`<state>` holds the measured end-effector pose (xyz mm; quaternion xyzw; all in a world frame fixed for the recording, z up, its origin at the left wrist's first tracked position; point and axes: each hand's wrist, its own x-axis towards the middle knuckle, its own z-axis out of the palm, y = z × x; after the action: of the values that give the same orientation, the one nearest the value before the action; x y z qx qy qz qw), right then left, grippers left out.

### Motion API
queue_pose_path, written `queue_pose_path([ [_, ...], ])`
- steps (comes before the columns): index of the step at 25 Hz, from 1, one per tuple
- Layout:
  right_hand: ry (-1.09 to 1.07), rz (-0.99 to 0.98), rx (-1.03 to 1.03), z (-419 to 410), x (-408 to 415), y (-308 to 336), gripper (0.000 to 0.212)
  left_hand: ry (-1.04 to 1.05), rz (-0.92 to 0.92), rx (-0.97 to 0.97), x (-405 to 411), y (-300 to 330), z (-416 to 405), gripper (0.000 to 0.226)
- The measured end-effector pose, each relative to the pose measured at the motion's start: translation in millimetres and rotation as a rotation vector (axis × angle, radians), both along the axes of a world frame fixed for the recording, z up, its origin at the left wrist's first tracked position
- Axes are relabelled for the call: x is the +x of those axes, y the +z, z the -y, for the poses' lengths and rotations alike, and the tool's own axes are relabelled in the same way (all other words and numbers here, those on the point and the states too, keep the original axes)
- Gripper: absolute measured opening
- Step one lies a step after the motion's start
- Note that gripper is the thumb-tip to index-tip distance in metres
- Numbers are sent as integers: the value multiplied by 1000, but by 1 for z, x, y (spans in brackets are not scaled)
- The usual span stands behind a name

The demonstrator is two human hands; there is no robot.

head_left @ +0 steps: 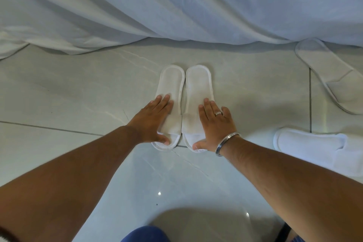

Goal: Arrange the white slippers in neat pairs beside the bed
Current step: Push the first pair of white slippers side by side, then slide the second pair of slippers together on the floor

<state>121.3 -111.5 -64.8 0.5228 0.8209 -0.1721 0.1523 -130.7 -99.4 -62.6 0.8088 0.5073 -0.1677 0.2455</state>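
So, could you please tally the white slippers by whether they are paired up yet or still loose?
Paired under the hands: 2, left slipper and right slipper
Loose on the right: 2, far slipper and near slipper
Total: 4

no readable text, no labels, no brands, no numbers
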Motion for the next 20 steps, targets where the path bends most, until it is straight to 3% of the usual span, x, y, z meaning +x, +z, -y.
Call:
queue_pose_path([
  [3,13,19,4,-2,1,2,130,-9,-32,7,-1,2,-2,137],
  [6,110,-68,105,-2,18,15,111,38,-70,62,-2,16,7,134],
  [9,168,-194,324,-6,67,35,92,230,-14,80,4,32,26,124],
  [11,231,-122,387,-19,128,49,82,249,-21,137,27,34,26,111],
  [16,116,324,77,-45,329,78,87,41,172,110,214,19,2,83],
  [20,-8,228,65,-47,411,69,85,-331,313,-27,364,15,36,66],
])
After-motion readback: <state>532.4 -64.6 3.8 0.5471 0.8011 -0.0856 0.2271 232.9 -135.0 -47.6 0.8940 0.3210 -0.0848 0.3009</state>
